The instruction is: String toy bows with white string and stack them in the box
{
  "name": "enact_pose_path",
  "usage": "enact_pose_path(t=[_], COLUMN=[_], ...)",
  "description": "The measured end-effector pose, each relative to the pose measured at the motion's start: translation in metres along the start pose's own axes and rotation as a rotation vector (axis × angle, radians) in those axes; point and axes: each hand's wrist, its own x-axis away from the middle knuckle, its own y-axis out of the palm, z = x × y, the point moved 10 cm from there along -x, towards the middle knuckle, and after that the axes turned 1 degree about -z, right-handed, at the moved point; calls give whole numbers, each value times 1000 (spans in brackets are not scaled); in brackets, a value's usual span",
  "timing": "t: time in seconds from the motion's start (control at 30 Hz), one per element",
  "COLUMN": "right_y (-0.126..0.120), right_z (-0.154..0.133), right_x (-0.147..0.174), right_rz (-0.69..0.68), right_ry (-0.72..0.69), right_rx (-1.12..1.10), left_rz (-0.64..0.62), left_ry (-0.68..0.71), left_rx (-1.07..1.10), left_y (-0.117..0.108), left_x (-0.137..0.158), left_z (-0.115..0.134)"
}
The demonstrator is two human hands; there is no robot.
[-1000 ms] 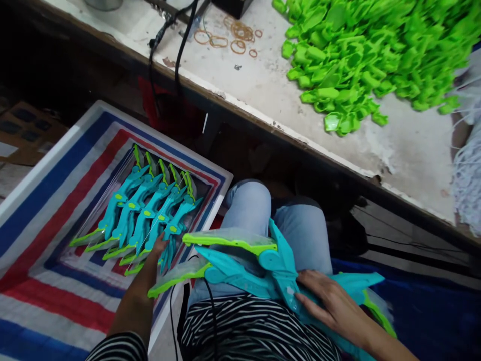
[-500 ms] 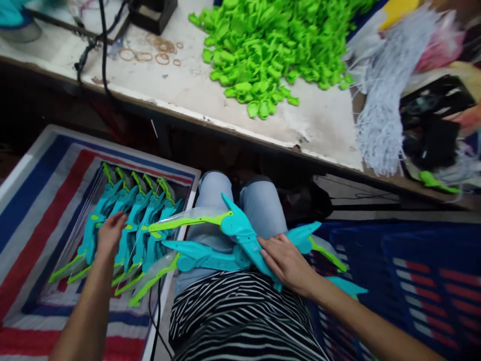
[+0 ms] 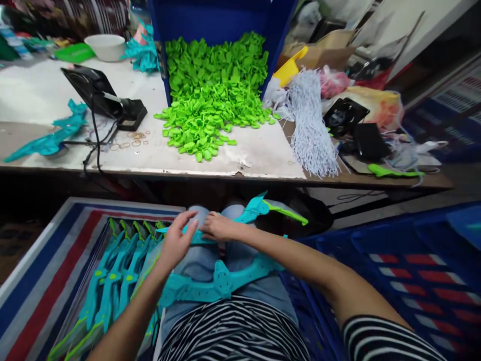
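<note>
A turquoise plastic toy bow (image 3: 251,209) with a lime-green limb at its right end lies across my knees. My right hand (image 3: 221,226) rests on its middle with the fingers curled round it. Just left of that, my left hand (image 3: 179,239) is at the bow's left part, its thumb and forefinger apart; the other fingers are partly hidden. A second turquoise bow (image 3: 222,282) lies across my lap, closer to my waist, touched by neither hand. In the box to my left, several similar bows (image 3: 112,276) stand in a row.
A white-rimmed box (image 3: 48,235) with striped lining stands at left, blue crates (image 3: 338,240) at right. On the workbench (image 3: 263,155) ahead are a heap of green plastic parts (image 3: 210,110), a bundle of white strings (image 3: 310,130), rubber bands (image 3: 137,136) and a black stand (image 3: 93,93).
My left hand has moved from above the boxed bows to the bow on my knees. My right hand has shifted forward and left. The view has tilted up, showing more of the workbench.
</note>
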Motion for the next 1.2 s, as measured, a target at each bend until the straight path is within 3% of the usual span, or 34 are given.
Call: enact_pose_path(t=[0.07,0.17,0.2,0.27,0.37,0.53,0.63,0.73,0.83,0.93,1.07,1.2], right_y=[-28,-102,-123,-147,-154,-147,-144,-144,-141,-132,-108,-53], right_z=[35,120,147,189,224,227,234,247,244,215,135,58], right_x=[8,31,35,27,1,-17,0,36,68,93,108,102], right_rz=[165,509,582,594,493,444,513,643,678,662,686,544], right_ry=[171,605,726,861,957,907,884,914,822,658,355,135], right_rx=[-59,-89,-100,-160,-211,-154,-222,-247,-168,-141,-230,-281], left_rz=[-89,-200,-233,-295,-413,-507,-514,-531,-542,-544,-525,-601], left_ry=[-83,-86,-59,-19,-36,-30,-9,-45,-85,-135,-266,-423], left_rx=[-52,-287,-380,-534,-639,-650,-622,-545,-388,-206,8,218], left_y=[45,95,107,124,136,137,136,135,133,133,134,143], left_x=[-10,-14,-14,-14,-18,-29,-33,-37,-44,-52,-62,-64], left_z=[-21,-35,-35,-32,-36,-44,-45,-47,-50,-55,-68,-74])
